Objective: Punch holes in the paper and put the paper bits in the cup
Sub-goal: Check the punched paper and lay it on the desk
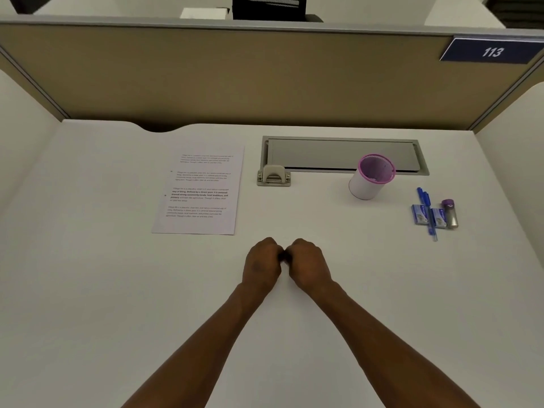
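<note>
A printed sheet of paper (200, 191) lies flat on the white desk (88, 260), left of centre. A small grey hole punch (274, 175) stands just right of the sheet's top corner. Further right is a white cup with a pink rim (369, 181), tilted toward me, with pale bits at its bottom. My left hand (262, 266) and my right hand (309, 265) rest as fists side by side on the desk, knuckles touching, below the punch. Neither hand holds anything that I can see.
A grey cable-tray lid (341, 154) is set into the desk behind the punch and cup. At the right lie a blue pen (428, 212), two small blue boxes (421, 214) and a purple-capped tube (450, 214). Tan partition walls (235, 78) enclose the desk.
</note>
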Available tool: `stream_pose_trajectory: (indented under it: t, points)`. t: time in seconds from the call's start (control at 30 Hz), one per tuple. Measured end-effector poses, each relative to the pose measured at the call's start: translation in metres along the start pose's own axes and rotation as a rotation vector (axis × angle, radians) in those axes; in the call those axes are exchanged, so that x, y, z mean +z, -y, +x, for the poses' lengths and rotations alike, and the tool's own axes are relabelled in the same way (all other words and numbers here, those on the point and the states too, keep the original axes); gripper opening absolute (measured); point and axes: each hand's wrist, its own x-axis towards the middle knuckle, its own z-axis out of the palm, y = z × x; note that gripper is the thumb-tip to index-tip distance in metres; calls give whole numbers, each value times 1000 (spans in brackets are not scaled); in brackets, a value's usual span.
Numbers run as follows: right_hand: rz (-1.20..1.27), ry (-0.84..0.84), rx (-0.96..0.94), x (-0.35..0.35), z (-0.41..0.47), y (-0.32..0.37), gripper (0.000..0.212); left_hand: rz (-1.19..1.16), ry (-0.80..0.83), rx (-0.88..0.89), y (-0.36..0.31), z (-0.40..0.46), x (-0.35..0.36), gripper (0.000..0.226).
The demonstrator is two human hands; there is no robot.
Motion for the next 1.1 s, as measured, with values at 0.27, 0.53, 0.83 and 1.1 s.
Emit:
stream_pose_trajectory:
  t: [0.27,0.53,0.83,1.1]
  points:
    - [144,-48,62,-7,-1,-5,20,-91,-69,-51,-6,-7,0,17]
    - [507,-166,205,-54,-16,-31,7,-257,-103,37,-48,10,-11,13]
    - [596,-466,242,-203,17,-85,11,-313,-170,278,-185,109,-61,7]
    - [463,-515,254,-243,71,-138,8,-218,-159,264,-239,184,-42,17]
